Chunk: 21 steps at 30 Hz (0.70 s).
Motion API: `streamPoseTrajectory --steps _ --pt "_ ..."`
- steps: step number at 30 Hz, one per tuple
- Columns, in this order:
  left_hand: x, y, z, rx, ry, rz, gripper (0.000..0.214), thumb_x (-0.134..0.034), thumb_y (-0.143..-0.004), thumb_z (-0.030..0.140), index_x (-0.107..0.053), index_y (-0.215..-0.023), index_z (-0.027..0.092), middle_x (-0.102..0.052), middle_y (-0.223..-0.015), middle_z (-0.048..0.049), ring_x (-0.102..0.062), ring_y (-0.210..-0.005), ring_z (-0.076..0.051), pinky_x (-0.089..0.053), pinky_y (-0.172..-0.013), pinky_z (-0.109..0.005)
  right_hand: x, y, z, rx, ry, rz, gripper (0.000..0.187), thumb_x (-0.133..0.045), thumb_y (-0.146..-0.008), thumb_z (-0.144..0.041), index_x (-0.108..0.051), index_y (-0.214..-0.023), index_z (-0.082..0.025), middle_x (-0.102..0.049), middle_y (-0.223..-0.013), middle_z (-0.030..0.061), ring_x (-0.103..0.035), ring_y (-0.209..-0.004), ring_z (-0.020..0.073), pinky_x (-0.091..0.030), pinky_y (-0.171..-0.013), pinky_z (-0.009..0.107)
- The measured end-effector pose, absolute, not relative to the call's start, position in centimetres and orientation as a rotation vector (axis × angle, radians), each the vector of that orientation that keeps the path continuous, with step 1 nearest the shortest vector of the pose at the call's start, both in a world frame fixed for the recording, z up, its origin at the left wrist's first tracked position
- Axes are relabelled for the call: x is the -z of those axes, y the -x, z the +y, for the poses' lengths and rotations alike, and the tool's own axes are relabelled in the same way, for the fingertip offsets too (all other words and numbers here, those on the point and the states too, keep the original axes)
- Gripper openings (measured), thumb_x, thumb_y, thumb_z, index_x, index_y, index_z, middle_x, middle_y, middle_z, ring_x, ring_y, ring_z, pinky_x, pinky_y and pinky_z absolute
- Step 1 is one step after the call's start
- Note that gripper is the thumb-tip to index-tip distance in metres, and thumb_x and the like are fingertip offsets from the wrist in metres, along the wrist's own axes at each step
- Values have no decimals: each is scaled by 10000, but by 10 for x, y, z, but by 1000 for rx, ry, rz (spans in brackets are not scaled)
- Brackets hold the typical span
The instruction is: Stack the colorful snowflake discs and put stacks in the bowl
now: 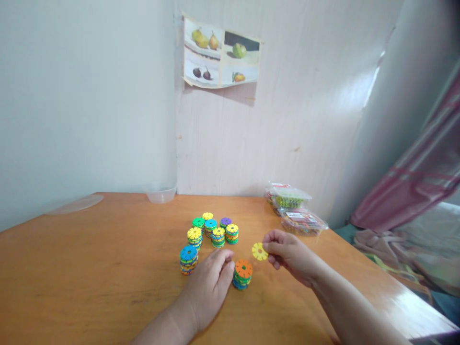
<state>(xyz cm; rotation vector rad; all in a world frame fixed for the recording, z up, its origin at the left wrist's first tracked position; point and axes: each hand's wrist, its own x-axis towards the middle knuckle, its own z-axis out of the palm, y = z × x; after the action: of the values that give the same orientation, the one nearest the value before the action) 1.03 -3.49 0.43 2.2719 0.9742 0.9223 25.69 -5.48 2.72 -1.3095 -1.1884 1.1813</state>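
Between the thumb and fingers of my right hand (285, 254) is a thin yellow notched disc (259, 251), a flower-shaped plastic piece. It is held in the air, up and to the right of a stack with an orange disc (243, 269) on top. My left hand (212, 282) rests low beside that stack, thumb apart from the bent fingers, with nothing visible in it. Whether its thumb touches the stack I cannot tell. To its left stands a stack topped by a blue disc (189, 253). Behind are several more stacks, with yellow (194, 233), green (198, 222) and purple (225, 222) top discs.
The wooden table (89, 268) meets the wall behind. At the back right are clear plastic boxes (304, 223) with colourful contents. A clear bowl (161, 195) and a clear lid (77, 204) lie at the back left. Cloth (406, 254) is heaped beyond the right edge.
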Motion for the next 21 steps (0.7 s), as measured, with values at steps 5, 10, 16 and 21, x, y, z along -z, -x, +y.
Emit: streamPoseTrajectory --steps 5,10,16,21 --pt "-5 -10 -33 -893 -2229 965 295 -365 -985 336 -631 -1056 228 -712 -1079 -59 -645 -1031 -212 -483 -892 -332 -26 -229 -62 -1276 1272 -1189 301 -751 -697 -361 -556 -829 -173 -581 -605 -41 -519 -504 76 -374 -449 181" --pt "-3 -9 -31 -870 -2207 988 305 -367 -973 327 -640 -1057 220 -720 -1046 -67 -653 -1015 -222 -493 -847 -326 -21 -222 -63 -1246 1315 -1249 297 -722 -725 -391 -561 -840 -170 -576 -578 -42 -525 -505 84 -381 -446 183" --pt "-3 -9 -30 -843 -2202 994 291 -381 -961 316 -642 -1046 218 -727 -1043 -63 -658 -1012 -220 -492 -828 -318 -23 -227 -69 -1210 1349 -1203 257 -695 -710 -337 -566 -859 -173 -578 -645 -43 -532 -517 76 -366 -437 179" --pt "-4 -10 -32 -826 -2190 999 283 -381 -965 308 -637 -1039 212 -725 -1035 -61 -657 -1013 -216 -482 -839 -313 -23 -223 -72 -1249 1326 -1218 261 -694 -728 -335 -565 -880 -167 -583 -633 -40 -540 -529 82 -413 -490 198"
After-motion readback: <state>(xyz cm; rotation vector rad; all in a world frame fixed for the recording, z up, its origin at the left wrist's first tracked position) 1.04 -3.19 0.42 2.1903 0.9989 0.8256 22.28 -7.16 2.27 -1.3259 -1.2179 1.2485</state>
